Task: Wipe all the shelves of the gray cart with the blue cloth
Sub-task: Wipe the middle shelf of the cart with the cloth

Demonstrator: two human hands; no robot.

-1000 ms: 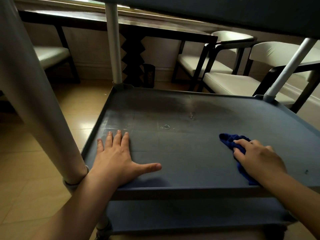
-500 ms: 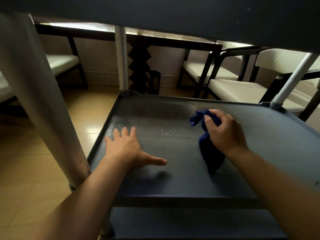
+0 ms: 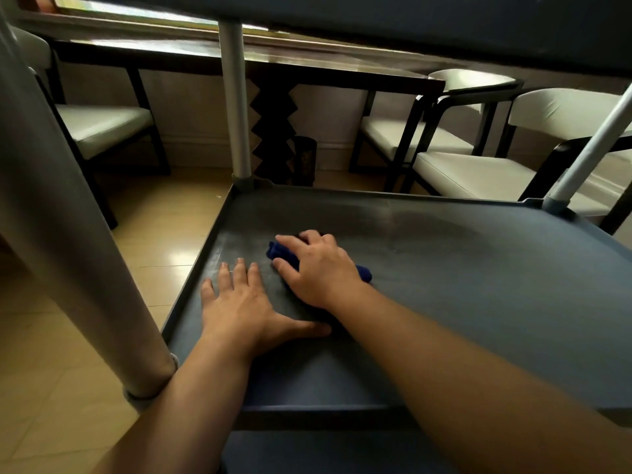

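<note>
The gray cart's middle shelf [image 3: 461, 285] fills the view, with the upper shelf [image 3: 410, 15] dark overhead and a lower shelf [image 3: 307, 453] showing below the front rim. My right hand [image 3: 318, 268] presses the bunched blue cloth [image 3: 280, 251] onto the shelf's left-centre; the hand covers most of the cloth. My left hand [image 3: 239, 306] lies flat on the shelf just left of it, fingers spread, thumb stretched toward my right forearm.
Silver cart posts stand at the near left [image 3: 68, 234], far left [image 3: 236, 107] and far right [image 3: 595, 142]. Beyond the cart are a dark wooden table [image 3: 273, 59] with a zigzag leg, white-cushioned chairs [image 3: 478, 172] and a tan tiled floor [image 3: 68, 336].
My right hand has carried the cloth from the shelf's right side, lifting it briefly, and set it down left of centre beside my left hand. My left hand has stayed flat on the shelf.
</note>
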